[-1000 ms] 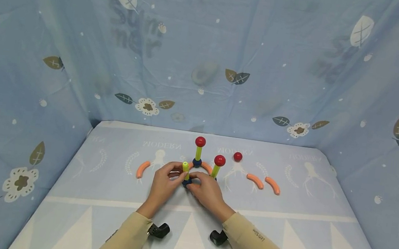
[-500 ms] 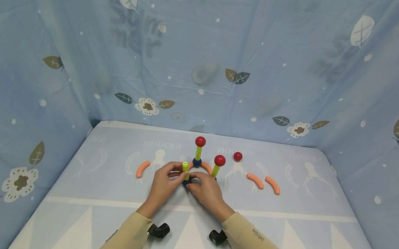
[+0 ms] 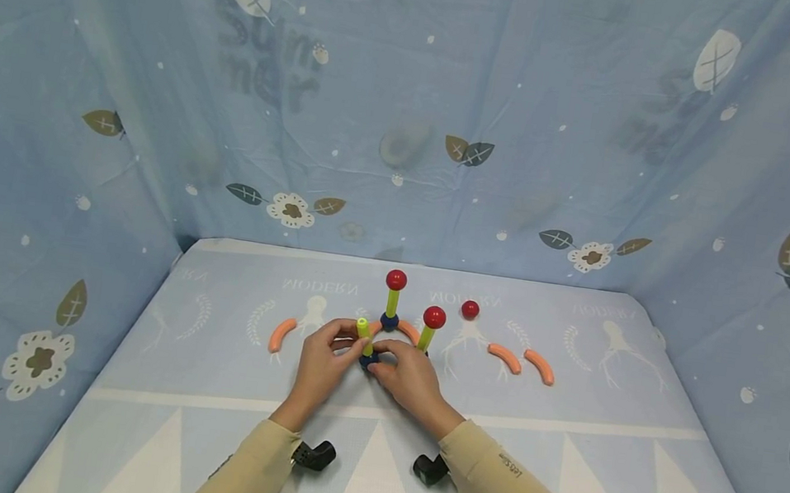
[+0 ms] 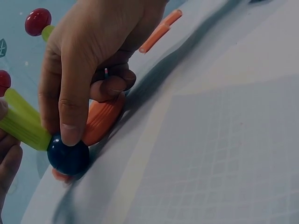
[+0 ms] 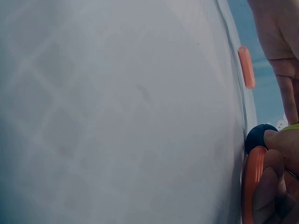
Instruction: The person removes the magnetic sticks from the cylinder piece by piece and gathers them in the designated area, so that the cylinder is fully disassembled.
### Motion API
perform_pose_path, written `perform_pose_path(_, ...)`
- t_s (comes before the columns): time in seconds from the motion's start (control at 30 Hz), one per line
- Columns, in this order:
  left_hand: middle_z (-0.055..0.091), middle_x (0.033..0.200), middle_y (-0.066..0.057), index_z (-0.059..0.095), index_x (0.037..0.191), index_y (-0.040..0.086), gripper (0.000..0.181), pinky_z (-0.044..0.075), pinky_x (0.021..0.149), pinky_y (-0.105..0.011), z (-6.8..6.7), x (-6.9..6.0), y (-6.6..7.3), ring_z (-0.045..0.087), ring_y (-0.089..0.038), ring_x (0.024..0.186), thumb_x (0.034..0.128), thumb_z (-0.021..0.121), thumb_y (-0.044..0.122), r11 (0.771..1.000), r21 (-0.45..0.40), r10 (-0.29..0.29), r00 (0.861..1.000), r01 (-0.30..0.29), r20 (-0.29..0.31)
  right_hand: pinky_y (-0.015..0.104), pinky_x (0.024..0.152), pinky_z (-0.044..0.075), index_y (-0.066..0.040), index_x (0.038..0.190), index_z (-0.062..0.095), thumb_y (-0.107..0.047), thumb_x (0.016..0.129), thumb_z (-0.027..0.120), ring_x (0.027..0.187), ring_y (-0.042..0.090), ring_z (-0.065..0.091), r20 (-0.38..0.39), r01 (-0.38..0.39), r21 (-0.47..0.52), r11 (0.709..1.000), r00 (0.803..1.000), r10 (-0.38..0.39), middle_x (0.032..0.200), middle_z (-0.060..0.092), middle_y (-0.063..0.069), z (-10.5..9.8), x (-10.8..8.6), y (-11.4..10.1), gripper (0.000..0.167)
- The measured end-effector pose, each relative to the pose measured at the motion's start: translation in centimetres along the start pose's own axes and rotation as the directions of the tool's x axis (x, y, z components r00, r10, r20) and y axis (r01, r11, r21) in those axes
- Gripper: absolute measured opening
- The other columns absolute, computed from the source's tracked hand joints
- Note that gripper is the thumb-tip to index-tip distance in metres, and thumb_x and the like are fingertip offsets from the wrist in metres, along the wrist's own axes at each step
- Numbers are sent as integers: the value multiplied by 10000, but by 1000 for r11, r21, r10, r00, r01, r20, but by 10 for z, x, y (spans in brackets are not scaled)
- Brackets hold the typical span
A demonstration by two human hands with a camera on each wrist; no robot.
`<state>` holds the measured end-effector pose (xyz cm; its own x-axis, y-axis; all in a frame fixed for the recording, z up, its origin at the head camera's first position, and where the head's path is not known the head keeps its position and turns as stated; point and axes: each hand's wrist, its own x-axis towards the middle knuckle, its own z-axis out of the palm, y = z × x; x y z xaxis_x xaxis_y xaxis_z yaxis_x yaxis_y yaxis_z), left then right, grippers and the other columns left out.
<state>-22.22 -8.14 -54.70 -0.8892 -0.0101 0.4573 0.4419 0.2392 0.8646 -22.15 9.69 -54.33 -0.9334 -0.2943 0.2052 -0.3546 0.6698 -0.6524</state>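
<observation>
In the head view my left hand [image 3: 321,363] pinches a yellow-green rod [image 3: 362,331] with a bare upper end. My right hand [image 3: 413,378] holds the dark blue ball [image 4: 68,154] at the rod's foot, its fingers pressed on top in the left wrist view. An orange curved piece [image 4: 103,119] runs from this ball under the right hand. Behind the hands, two more yellow-green rods rise, one far [image 3: 391,304] and one right [image 3: 425,339]. Each carries a red ball, the far one [image 3: 396,280] and the right one [image 3: 434,317]. Orange arcs [image 3: 409,331] meet the far blue ball [image 3: 389,322].
A loose red ball [image 3: 470,310] lies at the back right of the cloth-covered table [image 3: 365,476]. Two loose orange curved pieces lie on the right, one nearer [image 3: 504,357] and one farther out [image 3: 540,367]. Another orange curved piece [image 3: 282,335] lies left of the hands.
The upper end of the yellow-green rod in my left hand has tipped slightly left. My right hand stays in place on the blue ball.
</observation>
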Motion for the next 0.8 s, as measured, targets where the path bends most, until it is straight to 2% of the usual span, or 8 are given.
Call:
perform_pose_path(0.27, 723, 1012, -73, 723, 1068, 72, 196, 605, 814, -358, 2, 0, 0, 726, -233, 925, 888, 798, 96, 1000, 0, -12, 999, 12, -48, 353, 835, 564, -144, 1198, 742, -209, 894, 798, 1005, 130, 697, 3, -7, 12, 1000, 1000, 7, 1141, 746, -30, 0, 0, 0, 316)
perform_pose_path(0.43, 721, 988, -137, 719, 1048, 16, 200, 605, 803, -437, 7, 0, 2, 725, -310, 907, 864, 799, 17, 999, 21, -31, 995, 33, -91, 351, 821, 562, -152, 1202, 741, -216, 893, 800, 993, 133, 699, 1, -12, 8, 1000, 1000, 12, 1143, 746, -35, 1, 0, 1, 321)
perform_pose_path(0.5, 715, 978, -170, 712, 1040, -17, 193, 600, 803, -470, 9, 0, 8, 720, -342, 900, 862, 787, -18, 999, 29, -36, 994, 39, -106, 353, 822, 562, -149, 1204, 741, -216, 891, 802, 994, 134, 700, 0, -15, 7, 1000, 1000, 15, 1144, 746, -34, 1, 0, 1, 325)
perform_pose_path(0.6, 706, 966, -201, 702, 1038, -54, 185, 593, 803, -502, 9, -1, 23, 712, -369, 892, 865, 768, -51, 999, 35, -34, 992, 38, -120, 362, 833, 565, -143, 1207, 739, -212, 891, 802, 1009, 140, 700, -1, -13, 9, 1000, 1000, 13, 1147, 746, -27, 1, 0, 1, 330)
perform_pose_path(0.7, 708, 963, -193, 698, 1041, -63, 180, 594, 802, -490, 7, -2, 36, 711, -362, 886, 871, 757, -57, 999, 31, -19, 992, 23, -127, 369, 845, 565, -139, 1208, 738, -207, 893, 798, 1026, 145, 698, -1, -9, 10, 1000, 1000, 9, 1151, 746, -22, 1, 0, 1, 328)
perform_pose_path(0.8, 709, 961, -186, 695, 1035, -67, 172, 598, 796, -471, 7, -3, 39, 716, -353, 879, 872, 751, -66, 1000, 30, -6, 991, 10, -132, 370, 848, 565, -141, 1208, 738, -204, 895, 796, 1029, 143, 697, 1, -8, 9, 1000, 1000, 8, 1153, 745, -19, 0, 0, 1, 325)
